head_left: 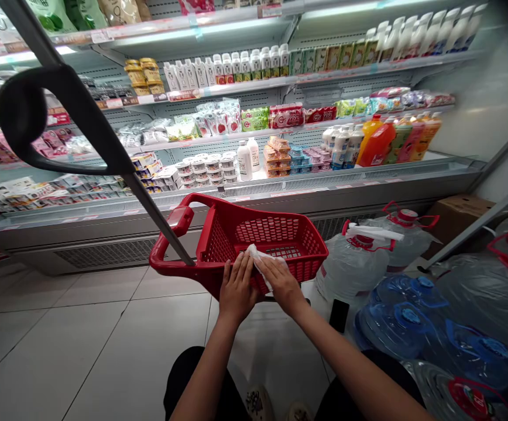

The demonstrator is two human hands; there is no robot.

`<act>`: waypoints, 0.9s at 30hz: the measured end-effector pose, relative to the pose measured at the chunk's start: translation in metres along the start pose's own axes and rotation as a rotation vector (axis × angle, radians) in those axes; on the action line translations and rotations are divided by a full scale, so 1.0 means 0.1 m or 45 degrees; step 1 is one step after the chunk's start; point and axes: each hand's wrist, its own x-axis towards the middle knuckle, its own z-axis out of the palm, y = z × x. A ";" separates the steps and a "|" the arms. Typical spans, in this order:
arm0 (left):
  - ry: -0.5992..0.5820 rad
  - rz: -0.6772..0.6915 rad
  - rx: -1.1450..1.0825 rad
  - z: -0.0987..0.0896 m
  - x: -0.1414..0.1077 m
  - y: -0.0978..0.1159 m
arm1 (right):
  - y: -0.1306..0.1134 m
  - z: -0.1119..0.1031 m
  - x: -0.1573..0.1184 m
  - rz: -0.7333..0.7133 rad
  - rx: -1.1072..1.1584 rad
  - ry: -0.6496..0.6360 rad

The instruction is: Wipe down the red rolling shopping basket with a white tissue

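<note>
In the head view, a red plastic shopping basket cart (pixel 298 225) with perforated walls stands before me, its near rim under my hands. My right hand (pixel 280 283) presses a crumpled white tissue (pixel 257 255) against the rim and outer near wall. Beside it, my left hand (pixel 237 289) lies with fingers stretched out over the same rim, close to the tissue's left end. I see no goods inside the basket. A long grey pole with a black looped grip (pixel 72 105) rises from the cart's left end.
Behind the cart runs a refrigerated shelf (pixel 219 196) with drinks, yogurt cups and packets. Large clear water jugs (pixel 346 269) and blue-tinted jugs (pixel 405 327) crowd the right. A black phone-like slab (pixel 339 316) is near them. Pale tiles (pixel 91 339) cover the floor.
</note>
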 end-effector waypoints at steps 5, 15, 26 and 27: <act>-0.031 0.030 0.033 -0.06 0.02 -0.13 | 0.58 -0.33 -0.20 0.075 -0.085 -0.014; 0.068 -0.112 0.040 -0.11 0.06 -0.28 | 0.54 -0.55 -0.66 0.201 -0.167 0.000; 0.057 -0.096 -0.004 -0.03 0.15 -0.22 | 0.07 -0.37 -0.23 0.007 -0.164 -0.080; 0.049 -0.081 0.007 -0.03 0.15 -0.23 | 0.12 -0.40 -0.29 0.014 -0.170 -0.083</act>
